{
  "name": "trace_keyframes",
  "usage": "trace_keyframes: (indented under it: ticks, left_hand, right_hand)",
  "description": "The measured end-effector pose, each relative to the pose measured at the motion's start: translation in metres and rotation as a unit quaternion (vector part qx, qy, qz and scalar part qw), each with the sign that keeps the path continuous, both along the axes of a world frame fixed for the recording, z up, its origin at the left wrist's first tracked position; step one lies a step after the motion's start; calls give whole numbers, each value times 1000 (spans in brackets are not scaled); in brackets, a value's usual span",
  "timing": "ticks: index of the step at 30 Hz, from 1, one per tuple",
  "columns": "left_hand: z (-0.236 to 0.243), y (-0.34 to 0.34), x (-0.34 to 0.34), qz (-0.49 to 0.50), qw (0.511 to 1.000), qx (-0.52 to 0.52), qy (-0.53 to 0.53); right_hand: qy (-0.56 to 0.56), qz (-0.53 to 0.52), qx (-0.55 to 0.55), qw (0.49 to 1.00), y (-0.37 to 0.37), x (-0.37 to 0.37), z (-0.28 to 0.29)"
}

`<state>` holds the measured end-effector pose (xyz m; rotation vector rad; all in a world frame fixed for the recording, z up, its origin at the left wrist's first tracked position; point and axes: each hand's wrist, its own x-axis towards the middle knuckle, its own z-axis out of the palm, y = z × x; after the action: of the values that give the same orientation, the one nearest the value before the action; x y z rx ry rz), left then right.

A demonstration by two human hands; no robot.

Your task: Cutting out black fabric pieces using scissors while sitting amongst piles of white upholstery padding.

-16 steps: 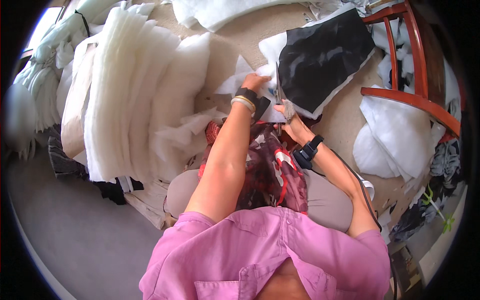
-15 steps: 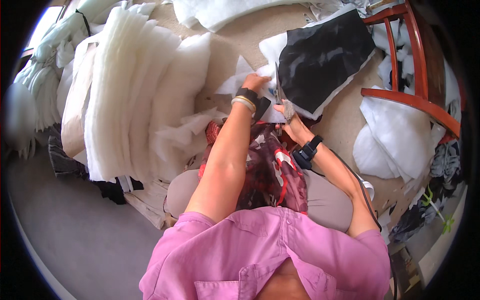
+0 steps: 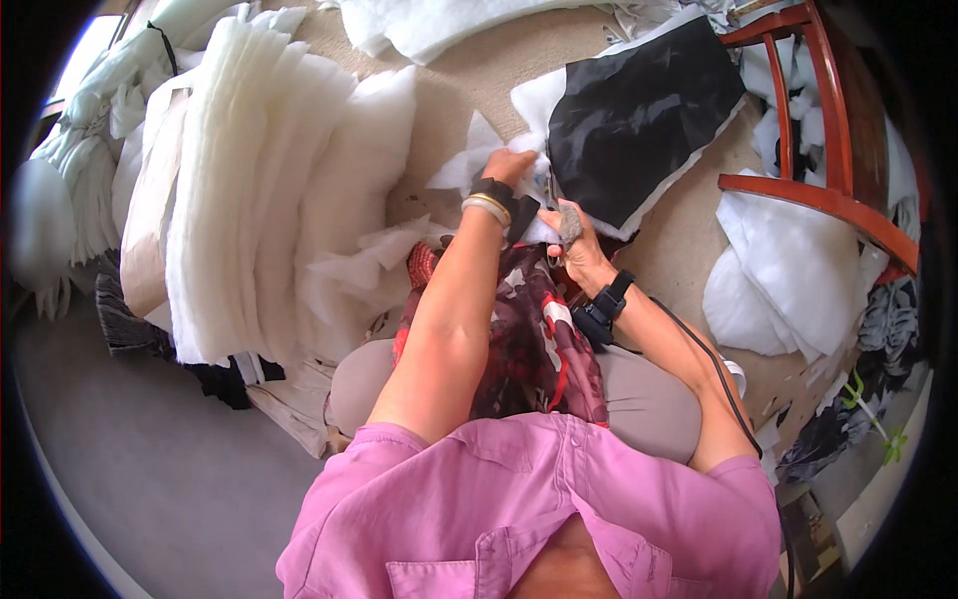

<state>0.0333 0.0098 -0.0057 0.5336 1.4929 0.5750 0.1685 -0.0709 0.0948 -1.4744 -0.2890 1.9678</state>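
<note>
My left hand [image 3: 510, 166] is closed on the edge of white padding [image 3: 537, 100], its fingers pinched together. A black fabric panel [image 3: 639, 125] lies on this padding, to the right of my left hand. Close by, my right hand [image 3: 579, 240] is closed round scissors [image 3: 550, 188] at the padding's near left edge. Only a little of the scissors shows between the hands. A grey wrap covers part of a right-hand finger or thumb. Dark red patterned cloth [image 3: 524, 339] lies across my lap, just below both hands.
A tall stack of white padding sheets [image 3: 269, 190] stands at the left, with loose scraps [image 3: 359, 260] beside it. At the right is a reddish wooden chair [image 3: 818, 200], with folded white padding [image 3: 773, 270] near it. More padding [image 3: 439, 25] lies at the far side.
The scissor blades, upright and plainly visible before, are now mostly hidden. My right hand has shifted slightly left, and the black panel with its padding has moved slightly left too.
</note>
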Motion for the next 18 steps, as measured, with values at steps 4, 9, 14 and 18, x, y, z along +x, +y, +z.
trace_keyframes:
  ticks: [4, 9, 14, 18]
  left_hand:
    - [-9, 0, -13, 23, 999, -11, -44]
    - [3, 1, -14, 47, 994, -19, -98]
    - [-1, 2, -8, 38, 993, -44, -104]
    - [5, 2, -10, 35, 994, -31, -94]
  right_hand:
    - [0, 34, 2, 999, 1, -3, 14]
    - [77, 88, -118, 986, -1, -2, 25]
    - [94, 65, -57, 992, 17, -6, 8]
    - [63, 45, -50, 996, 25, -16, 11]
